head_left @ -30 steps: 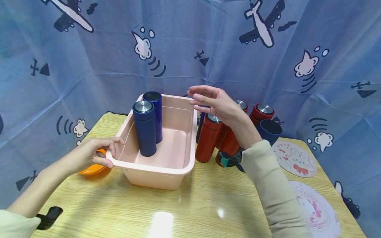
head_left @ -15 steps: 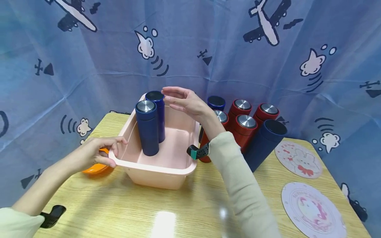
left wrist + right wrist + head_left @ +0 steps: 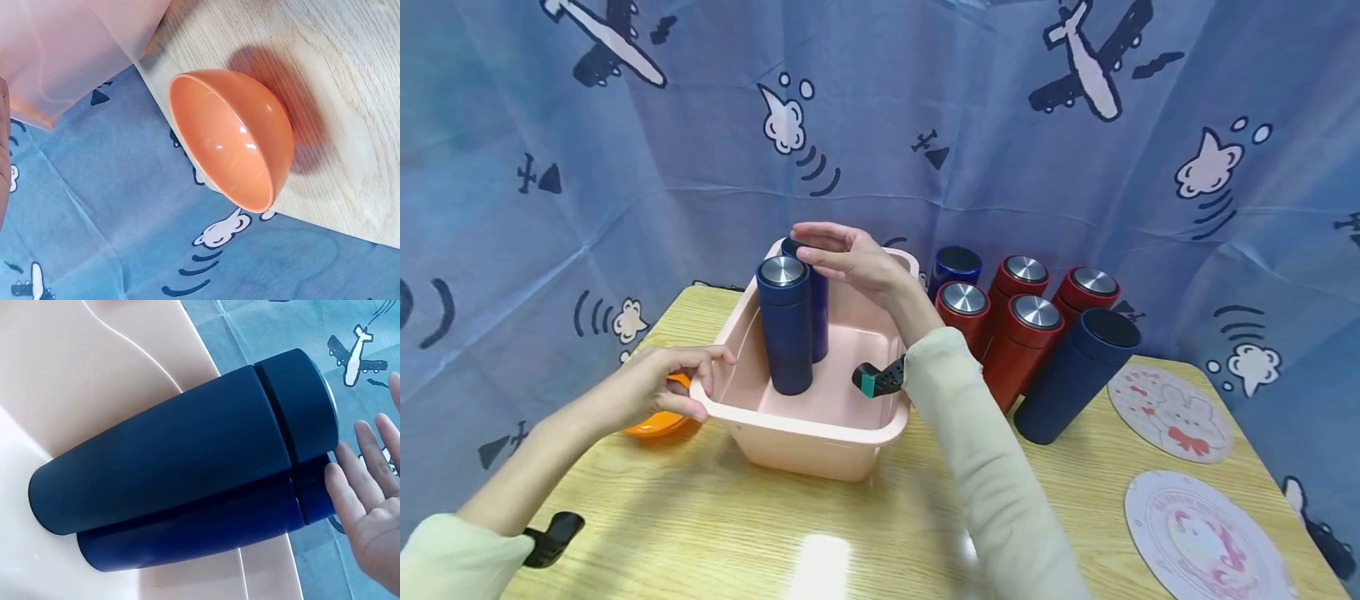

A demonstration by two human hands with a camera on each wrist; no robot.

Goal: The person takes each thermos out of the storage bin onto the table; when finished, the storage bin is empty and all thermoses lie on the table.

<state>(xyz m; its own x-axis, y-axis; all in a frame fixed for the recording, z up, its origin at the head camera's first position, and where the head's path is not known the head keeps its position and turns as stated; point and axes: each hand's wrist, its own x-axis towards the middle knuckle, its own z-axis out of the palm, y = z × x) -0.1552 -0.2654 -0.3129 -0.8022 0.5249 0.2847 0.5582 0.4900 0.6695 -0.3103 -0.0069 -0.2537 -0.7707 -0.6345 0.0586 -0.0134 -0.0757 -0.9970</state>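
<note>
A pale pink plastic tub stands on the table, and my left hand pinches its near left rim between thumb and fingers. Two dark blue thermos bottles stand upright inside it, side by side: a matte one with a silver-topped lid and, behind it, a glossy one. My right hand is over the tub at lid height with its fingers extended. In the right wrist view its fingertips are close beside the bottle lids; whether they touch cannot be told.
Right of the tub stand several red thermos bottles, a glossy blue one and a tilted navy one. Two round printed mats lie at the table's right. An orange bowl sits left of the tub. A patterned curtain hangs behind.
My right hand has moved left, from the tub's right rim to the lids of the bottles inside it. The left hand keeps its hold on the rim. The view has shifted slightly.
</note>
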